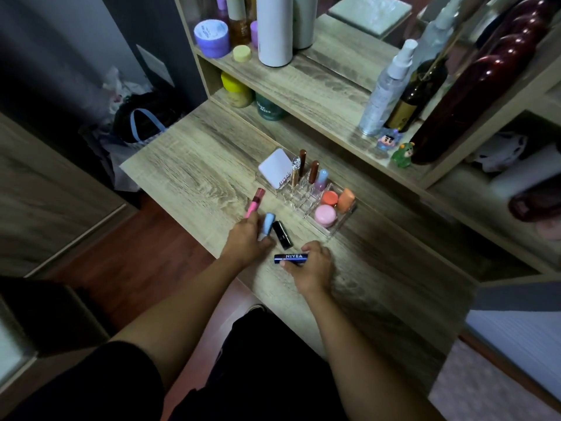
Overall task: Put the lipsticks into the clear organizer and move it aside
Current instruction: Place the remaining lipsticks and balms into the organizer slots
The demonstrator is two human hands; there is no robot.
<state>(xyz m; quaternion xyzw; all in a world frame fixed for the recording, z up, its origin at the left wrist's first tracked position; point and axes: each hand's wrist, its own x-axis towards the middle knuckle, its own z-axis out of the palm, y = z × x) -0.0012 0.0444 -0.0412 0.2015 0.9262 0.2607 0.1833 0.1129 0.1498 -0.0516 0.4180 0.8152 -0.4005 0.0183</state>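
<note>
The clear organizer stands on the wooden desk. It holds a white compact, several upright lip tubes, and round pink and orange pots. My left hand rests on the desk with its fingers on a pink lipstick and a light blue tube. A black lipstick lies just right of the blue one. My right hand pinches a dark blue Nivea lip balm lying sideways near the desk's front edge.
A shelf unit rises behind the desk with jars, a spray bottle, dark bottles and two small figurines. A bag sits on the floor to the left. Bare desk surface lies left of the organizer.
</note>
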